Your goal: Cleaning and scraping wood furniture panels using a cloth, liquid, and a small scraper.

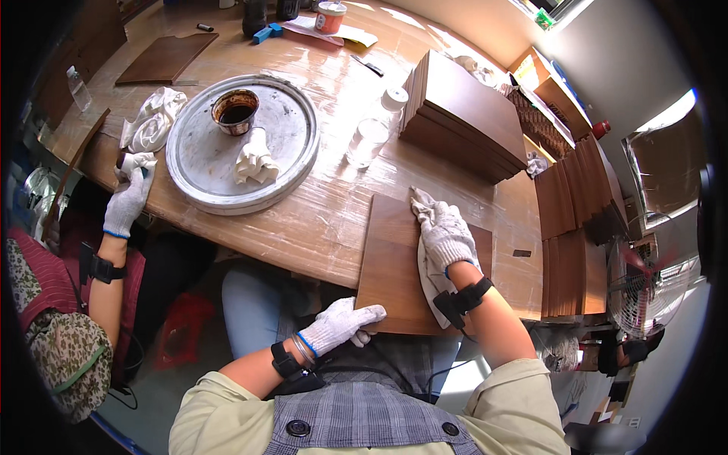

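Note:
A flat brown wooden board (390,258) lies at the near edge of the table, partly overhanging it. My left hand (337,326), in a white knit glove with a blue cuff, grips the board's near left corner. On the board's right half, my right hand (447,233), gloved alike, is closed on a pale cloth (429,287) pressed against the surface. The cloth's tail hangs below the wrist toward the near edge. My right palm and wrist cover part of the board.
A tall stack of brown boards (478,106) stands beyond, with more boards (572,273) at right. A round grey tray (189,144) carries a cup of dark liquid (235,111) and a crumpled rag (256,161). A clear bottle (369,140) stands nearby. A co-worker's gloved hand (130,197) is at left.

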A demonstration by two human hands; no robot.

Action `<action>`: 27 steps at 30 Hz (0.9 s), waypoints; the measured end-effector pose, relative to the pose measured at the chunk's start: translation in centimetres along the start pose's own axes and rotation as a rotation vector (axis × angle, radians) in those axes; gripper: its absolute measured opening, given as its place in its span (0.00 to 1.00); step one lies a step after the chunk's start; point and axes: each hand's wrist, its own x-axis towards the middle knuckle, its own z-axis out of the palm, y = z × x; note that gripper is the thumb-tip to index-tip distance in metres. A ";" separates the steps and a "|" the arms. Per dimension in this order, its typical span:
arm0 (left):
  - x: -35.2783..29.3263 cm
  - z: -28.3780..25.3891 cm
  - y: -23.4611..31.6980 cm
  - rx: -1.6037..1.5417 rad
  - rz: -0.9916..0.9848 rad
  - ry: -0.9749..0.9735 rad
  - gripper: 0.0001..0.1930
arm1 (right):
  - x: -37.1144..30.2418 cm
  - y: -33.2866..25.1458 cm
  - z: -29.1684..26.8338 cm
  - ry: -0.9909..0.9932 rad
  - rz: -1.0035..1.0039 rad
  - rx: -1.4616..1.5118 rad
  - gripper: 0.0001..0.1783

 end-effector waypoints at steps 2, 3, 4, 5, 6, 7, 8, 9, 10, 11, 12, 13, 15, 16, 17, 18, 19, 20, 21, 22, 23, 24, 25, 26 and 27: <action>0.1 0.2 0.3 0.011 -0.008 -0.019 0.20 | -1.0 4.5 -0.5 0.047 0.095 0.017 0.23; 0.2 0.1 0.4 0.015 -0.009 -0.017 0.20 | -1.4 5.5 -0.8 0.079 0.121 0.047 0.24; 0.2 0.1 0.3 0.014 0.003 -0.003 0.20 | -1.5 5.9 -0.9 0.082 0.131 0.048 0.24; 0.2 0.2 0.2 0.020 0.001 -0.011 0.20 | -1.6 5.9 -1.1 0.103 0.113 0.113 0.24; 0.4 0.2 0.1 0.021 0.001 -0.014 0.20 | -2.0 5.7 -1.3 0.131 0.110 0.179 0.24; 0.6 0.2 0.2 0.027 0.001 -0.017 0.20 | -2.4 4.7 -0.7 0.048 0.129 0.122 0.25; 0.5 0.0 0.2 0.028 -0.001 -0.003 0.20 | -3.6 0.9 -2.0 -0.090 -0.071 0.194 0.25; 0.5 -0.2 0.1 0.043 -0.005 -0.018 0.20 | -5.1 -1.1 -0.8 -0.172 -0.202 0.030 0.23; 0.4 -0.7 -0.3 0.008 -0.010 -0.005 0.22 | -8.3 -5.0 -2.8 -0.169 -0.358 0.033 0.19; 0.5 -0.5 -0.2 -0.012 -0.007 -0.011 0.24 | -8.8 -4.9 -0.6 -0.116 -0.437 0.102 0.18; 0.6 -0.2 -0.3 -0.001 -0.015 -0.022 0.24 | -7.5 -3.6 0.3 -0.137 -0.429 0.114 0.18; 0.4 -0.1 -0.3 -0.009 -0.010 -0.003 0.22 | -5.7 -2.4 0.6 -0.162 -0.428 0.131 0.19; 0.2 0.2 -0.2 -0.025 0.007 0.032 0.20 | -2.0 3.0 0.7 0.027 -0.101 0.100 0.19; 0.2 0.3 -0.2 -0.038 0.022 0.031 0.20 | -0.1 6.8 0.8 0.053 0.029 0.068 0.22; 0.2 0.3 -0.1 -0.028 0.019 0.027 0.20 | 0.9 9.2 -0.1 0.063 0.200 0.035 0.22; 0.3 0.2 -0.1 -0.023 0.013 0.018 0.21 | 1.5 10.5 -1.2 0.047 0.297 0.010 0.23; 0.4 0.1 -0.1 -0.017 0.007 0.008 0.23 | 1.1 11.3 -1.4 0.040 0.224 -0.030 0.25; 0.4 0.1 0.0 -0.010 0.007 0.002 0.23 | 0.7 11.0 -0.6 0.092 0.146 0.121 0.24; 0.6 0.3 0.2 -0.022 0.004 0.002 0.22 | 0.1 10.1 0.7 0.147 0.074 0.271 0.24; 0.5 0.3 0.0 -0.043 -0.003 0.021 0.22 | -1.3 6.5 0.8 0.050 -0.081 0.174 0.22; 0.3 0.1 -0.2 -0.045 -0.010 0.031 0.22 | -3.3 2.1 0.0 -0.050 -0.241 0.078 0.21; 0.2 -0.1 -0.2 -0.053 -0.011 0.027 0.21 | -5.3 -0.6 -0.7 -0.120 -0.293 -0.021 0.22; 0.1 -0.2 -0.1 -0.053 -0.014 0.015 0.20 | -6.7 -1.8 -1.2 -0.187 -0.335 -0.118 0.25; 0.2 -0.1 0.1 -0.059 -0.008 0.010 0.19 | -5.4 -0.3 0.2 -0.109 -0.305 -0.032 0.23; 0.0 0.1 0.1 -0.049 -0.014 0.009 0.19 | -3.8 1.6 1.1 -0.032 -0.280 0.056 0.22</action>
